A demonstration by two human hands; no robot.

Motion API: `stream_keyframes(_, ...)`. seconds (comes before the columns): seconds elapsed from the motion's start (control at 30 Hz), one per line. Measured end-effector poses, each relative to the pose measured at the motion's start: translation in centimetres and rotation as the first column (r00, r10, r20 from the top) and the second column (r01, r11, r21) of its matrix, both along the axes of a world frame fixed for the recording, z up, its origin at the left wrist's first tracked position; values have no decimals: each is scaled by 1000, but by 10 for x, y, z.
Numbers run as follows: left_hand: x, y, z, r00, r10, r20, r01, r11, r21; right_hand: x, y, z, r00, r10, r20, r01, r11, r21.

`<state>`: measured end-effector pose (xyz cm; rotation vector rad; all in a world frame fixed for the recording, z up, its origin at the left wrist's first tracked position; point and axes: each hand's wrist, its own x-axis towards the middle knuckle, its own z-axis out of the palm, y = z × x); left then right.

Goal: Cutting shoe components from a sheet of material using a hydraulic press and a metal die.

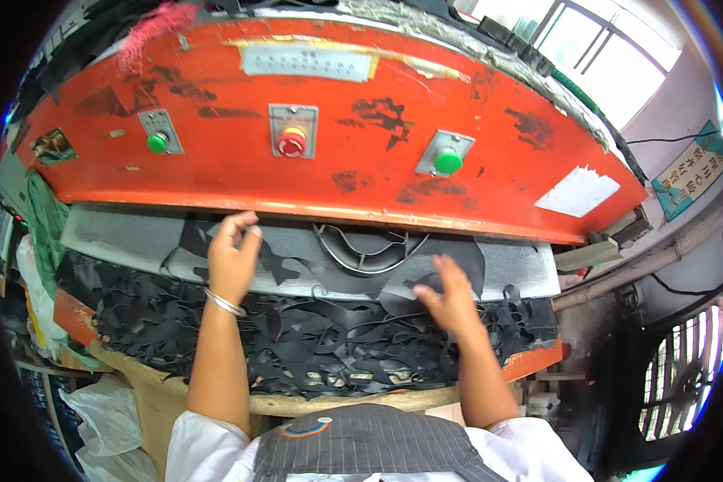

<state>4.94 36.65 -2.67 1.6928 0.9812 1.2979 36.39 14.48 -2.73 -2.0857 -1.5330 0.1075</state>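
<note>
A curved metal cutting die (369, 255) lies on a black sheet (317, 255) on the grey press bed (136, 241), partly hidden under the red machine head. To the left of the die, my left hand (233, 261) is over the sheet, close to the head's lower edge. Its fingers are bent but apart, and I see nothing in them. My right hand (451, 301) is to the right of the die, thumb and fingers spread, above the sheet's near edge. Whether either hand touches the sheet is hard to tell.
Tangled black cut-out scraps (321, 345) fill the ledge between me and the bed. The red machine head (337, 177) carries two green buttons and a red emergency stop (291, 143). White plastic bags (104, 414) lie at the lower left; a barred window (687, 369) stands at right.
</note>
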Motion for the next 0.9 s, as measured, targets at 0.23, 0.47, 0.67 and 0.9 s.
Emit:
stream_keyframes(0.23, -74, 33, 74, 802, 478, 358, -596, 687, 416, -43, 59, 116, 976, 63, -209, 98, 730, 676)
stream_keyframes(0.47, -125, 16, 124, 796, 544, -266, -263, 707, 657, -54, 39, 113, 991, 33, -131, 68, 716, 695)
stream_keyframes(0.67, -70, -117, 75, 881, -9, -473, 111, 976, 188, -93, -39, 66, 988, 81, -130, -44, 963, 268)
stream_keyframes(0.9, -46, -274, -10, 619, -316, -719, 514, 855, 67, -151, -153, 3, 832, 550, 75, -534, 830, -162)
